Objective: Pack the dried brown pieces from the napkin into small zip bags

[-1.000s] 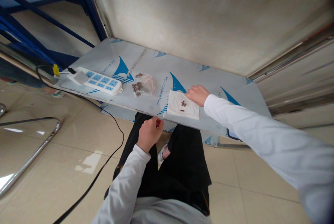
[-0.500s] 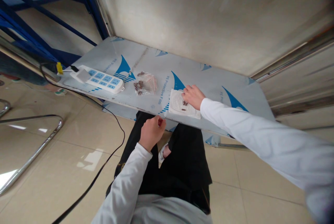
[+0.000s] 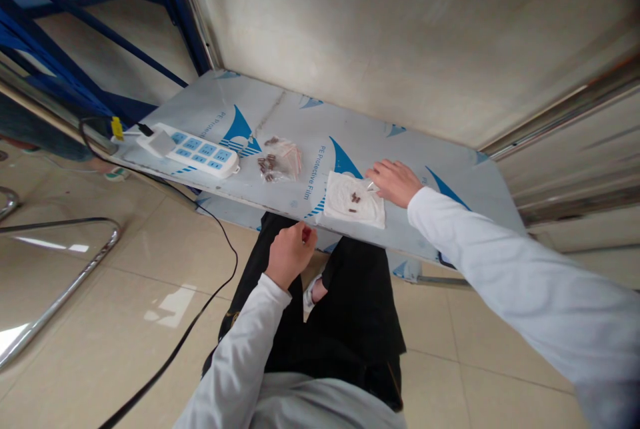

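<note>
My right hand [image 3: 395, 181] is at the upper right edge of a square white sheet [image 3: 340, 206], its fingers pinched together. A thin pale piece shows at the fingertips, too small to name. Several small brown cylindrical pieces [image 3: 355, 198] lie on the sheet, left of those fingers. My left hand [image 3: 291, 254] is curled closed just off the table's front edge, above my lap; what it holds, if anything, is hidden. Between the sheet and the power strip rests a clear plastic bag [image 3: 286, 161] with several brown pieces.
A white power strip [image 3: 205, 154] with a plugged-in adapter sits on the left of the film-covered table [image 3: 280, 109]. Its black cable [image 3: 220, 296] hangs over the edge to the floor. Blue shelving [image 3: 175, 16] stands at the back left, a chrome chair frame [image 3: 75, 299] at lower left.
My right hand has moved right, from over the brown pieces to the sheet's right edge, uncovering them. My left hand stays where it was.
</note>
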{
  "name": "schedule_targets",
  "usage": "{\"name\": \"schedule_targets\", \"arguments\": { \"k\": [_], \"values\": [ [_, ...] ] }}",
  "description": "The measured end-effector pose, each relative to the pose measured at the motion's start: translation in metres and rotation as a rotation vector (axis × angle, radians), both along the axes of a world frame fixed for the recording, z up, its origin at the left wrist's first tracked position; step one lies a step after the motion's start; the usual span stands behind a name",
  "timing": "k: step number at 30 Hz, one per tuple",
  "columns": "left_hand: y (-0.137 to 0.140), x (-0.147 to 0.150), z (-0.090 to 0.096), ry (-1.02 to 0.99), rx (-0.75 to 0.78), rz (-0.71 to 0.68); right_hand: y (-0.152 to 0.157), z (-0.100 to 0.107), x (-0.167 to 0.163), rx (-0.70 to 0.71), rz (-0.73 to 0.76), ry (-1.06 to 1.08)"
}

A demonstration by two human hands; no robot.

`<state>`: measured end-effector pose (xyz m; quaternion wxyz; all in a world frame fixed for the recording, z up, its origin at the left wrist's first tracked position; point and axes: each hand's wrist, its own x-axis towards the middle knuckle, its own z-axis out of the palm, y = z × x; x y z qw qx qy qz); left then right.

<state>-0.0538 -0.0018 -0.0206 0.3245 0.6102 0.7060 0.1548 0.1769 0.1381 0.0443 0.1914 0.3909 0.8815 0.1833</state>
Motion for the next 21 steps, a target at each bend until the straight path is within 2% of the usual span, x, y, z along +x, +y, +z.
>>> {"name": "schedule_targets", "arguments": {
  "k": [4,11,17,21],
  "values": [
    [0.002,0.006,-0.001,-0.015,0.029,-0.01,-0.008,-0.002,-0.005,0.066,0.011,-0.037],
    [0.002,0.015,0.0,-0.019,0.062,-0.026,-0.016,-0.03,-0.021,0.215,0.137,0.001],
    [0.001,0.013,-0.002,-0.005,0.08,-0.013,-0.017,-0.038,-0.022,0.198,0.196,0.01],
    [0.002,0.013,-0.002,0.001,0.092,0.002,-0.016,-0.037,-0.016,0.245,0.207,0.044]
  ]
}}
